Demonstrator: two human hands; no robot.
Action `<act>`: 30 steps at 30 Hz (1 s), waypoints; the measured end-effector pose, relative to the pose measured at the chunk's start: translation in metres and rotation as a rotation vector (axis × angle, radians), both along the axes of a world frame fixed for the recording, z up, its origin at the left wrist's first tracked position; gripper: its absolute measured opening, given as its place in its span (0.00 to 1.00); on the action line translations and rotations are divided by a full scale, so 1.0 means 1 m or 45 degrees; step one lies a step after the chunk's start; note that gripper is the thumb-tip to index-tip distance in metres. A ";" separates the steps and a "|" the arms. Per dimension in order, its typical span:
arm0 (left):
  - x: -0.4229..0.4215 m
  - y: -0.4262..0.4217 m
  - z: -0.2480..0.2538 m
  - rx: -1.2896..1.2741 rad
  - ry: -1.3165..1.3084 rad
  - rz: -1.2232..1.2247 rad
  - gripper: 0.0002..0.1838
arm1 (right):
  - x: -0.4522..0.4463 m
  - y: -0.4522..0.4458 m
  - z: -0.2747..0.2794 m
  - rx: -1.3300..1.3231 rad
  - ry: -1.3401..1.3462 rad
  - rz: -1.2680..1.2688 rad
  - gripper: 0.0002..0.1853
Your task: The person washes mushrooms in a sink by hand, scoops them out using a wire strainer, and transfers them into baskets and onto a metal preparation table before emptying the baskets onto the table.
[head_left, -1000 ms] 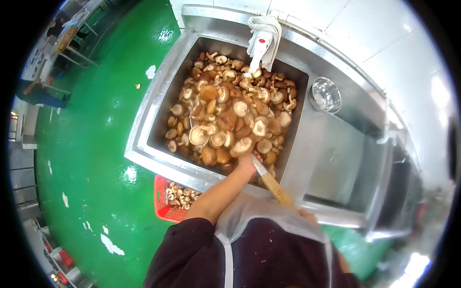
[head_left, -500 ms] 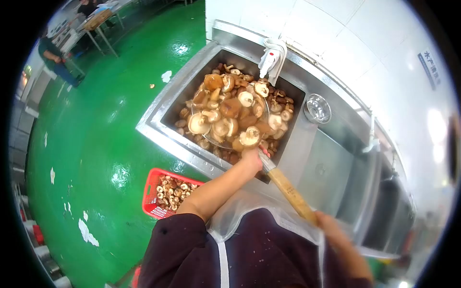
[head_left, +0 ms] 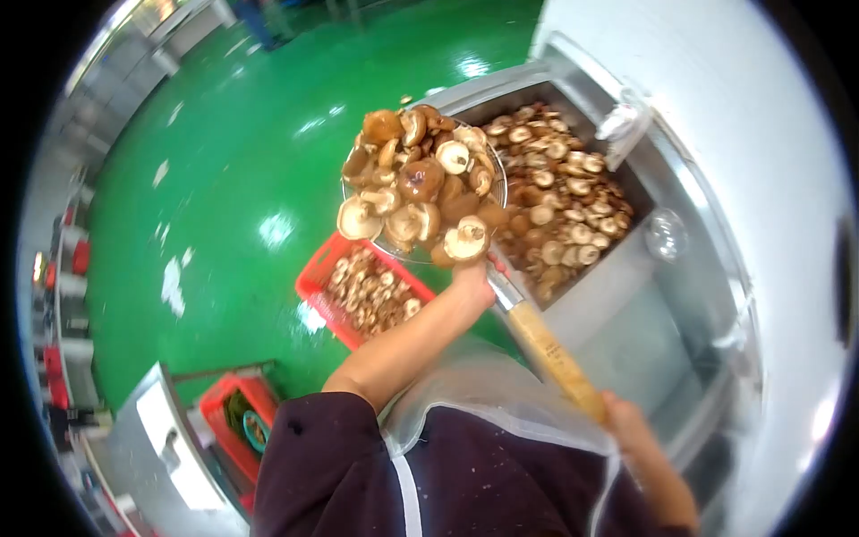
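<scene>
A large wire strainer (head_left: 544, 347) with a wooden handle is heaped with wet brown mushrooms (head_left: 420, 182). My left hand (head_left: 472, 285) is wrapped round the metal neck just below the wire bowl. Farther back, my right hand (head_left: 621, 419) grips the end of the wooden handle. The loaded bowl hangs over the left edge of the steel sink (head_left: 490, 88), and from this view its lower edge overlaps the far end of a red plastic basket (head_left: 315, 302). Smaller mushrooms (head_left: 371, 291) lie in that basket. More mushrooms (head_left: 573, 201) fill the sink basin.
A clear bowl (head_left: 667, 234) sits on the sink's right ledge, near a white cloth (head_left: 626, 125). Another red crate (head_left: 242, 421) stands at lower left beside a metal table (head_left: 170, 438). The green floor (head_left: 224, 179) looks wet. A person's legs (head_left: 257, 22) show far off.
The strainer full of mushrooms has come up out of the sink and shifted left, held by both hands. My view has turned left, bringing the second red crate into sight.
</scene>
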State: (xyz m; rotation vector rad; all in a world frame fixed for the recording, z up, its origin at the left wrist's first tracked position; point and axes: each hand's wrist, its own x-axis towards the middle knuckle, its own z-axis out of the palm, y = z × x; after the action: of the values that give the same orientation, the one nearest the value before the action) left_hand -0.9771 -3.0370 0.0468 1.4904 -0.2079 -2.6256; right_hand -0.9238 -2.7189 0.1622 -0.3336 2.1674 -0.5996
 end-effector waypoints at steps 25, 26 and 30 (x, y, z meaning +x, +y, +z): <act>0.283 -0.196 -0.513 -0.151 -0.963 0.465 0.12 | 0.046 -0.308 -0.417 0.268 -1.558 0.032 0.14; 0.294 -0.202 -0.541 -0.180 -0.963 0.569 0.11 | 0.048 -0.314 -0.434 0.249 -1.628 -0.043 0.13; 0.295 -0.228 -0.543 -0.213 -0.926 0.448 0.10 | 0.038 -0.328 -0.463 0.168 -1.908 -0.177 0.11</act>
State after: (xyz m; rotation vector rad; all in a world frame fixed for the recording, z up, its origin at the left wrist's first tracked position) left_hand -0.6824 -3.2653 -0.4964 2.1158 -0.1933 -1.6743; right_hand -0.8854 -3.0466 -0.3004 0.3023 0.7613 -0.4976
